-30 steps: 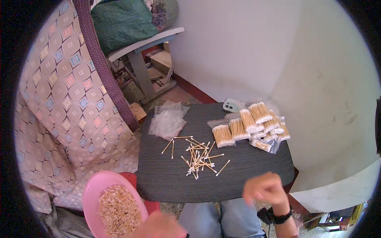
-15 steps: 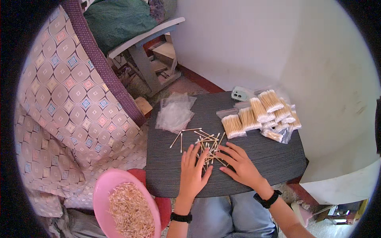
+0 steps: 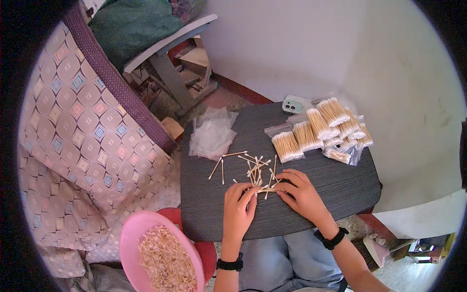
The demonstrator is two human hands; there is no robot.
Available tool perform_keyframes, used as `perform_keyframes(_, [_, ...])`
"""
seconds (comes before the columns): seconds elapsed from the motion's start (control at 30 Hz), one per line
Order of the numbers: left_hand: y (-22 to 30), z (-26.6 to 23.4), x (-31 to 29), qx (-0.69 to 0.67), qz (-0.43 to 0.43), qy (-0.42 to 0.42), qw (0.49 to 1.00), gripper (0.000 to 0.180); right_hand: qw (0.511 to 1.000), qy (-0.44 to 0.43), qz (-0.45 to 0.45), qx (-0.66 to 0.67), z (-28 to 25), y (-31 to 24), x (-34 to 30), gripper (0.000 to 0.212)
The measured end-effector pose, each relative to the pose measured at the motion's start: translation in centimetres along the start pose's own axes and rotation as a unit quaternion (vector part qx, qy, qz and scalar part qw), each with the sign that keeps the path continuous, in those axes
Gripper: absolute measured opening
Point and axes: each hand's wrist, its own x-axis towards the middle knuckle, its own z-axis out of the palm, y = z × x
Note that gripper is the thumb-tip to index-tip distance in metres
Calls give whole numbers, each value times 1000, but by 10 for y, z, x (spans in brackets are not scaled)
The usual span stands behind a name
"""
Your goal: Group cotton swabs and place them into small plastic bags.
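Cotton swabs (image 3: 254,168) with wooden sticks and white tips lie in a loose pile on the dark table. My left hand (image 3: 238,207) is at the near left of the pile, its thumb and fingertips closed on swab ends. From the right, my right hand (image 3: 304,197) has curled fingers, with thumb and fingertips pinching the other ends of swabs lying crosswise between both hands. How many swabs they pinch is hard to make out. A few swabs (image 3: 223,171) lie apart to the left, below a stack of clear zip bags (image 3: 213,136).
Several filled swab bags (image 3: 316,131) are heaped at the table's far right, beside a phone (image 3: 292,104). A pink basin (image 3: 129,243) of loose swabs stands left of my legs, over something red. Patterned fabric (image 3: 82,112) hangs at the left; a wall (image 3: 292,53) rises behind the table.
Both hands have drawn in from lying spread over the pile to pinching swabs at its near edge. Some swabs have shifted, and the view has tilted slightly.
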Motion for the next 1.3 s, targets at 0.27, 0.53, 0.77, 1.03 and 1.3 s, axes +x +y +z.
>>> perform_keyframes(0.27, [0,1,0,-63,-61,35,996,25,1000,17,-11,14,1,3,-3,19])
perform_keyframes(0.53, [2,3,2,132,34,-66,988,40,998,-31,-30,-37,1,-4,3,35])
perform_keyframes(0.77, [3,5,3,92,25,-69,993,43,999,-32,-28,-11,1,6,-4,35])
perform_keyframes(1.03, [3,4,3,116,5,-54,992,57,997,-30,-24,-71,2,-1,-1,39])
perform_keyframes(1.3, [3,4,2,119,24,-65,990,52,1000,-1,-14,4,3,2,-3,40])
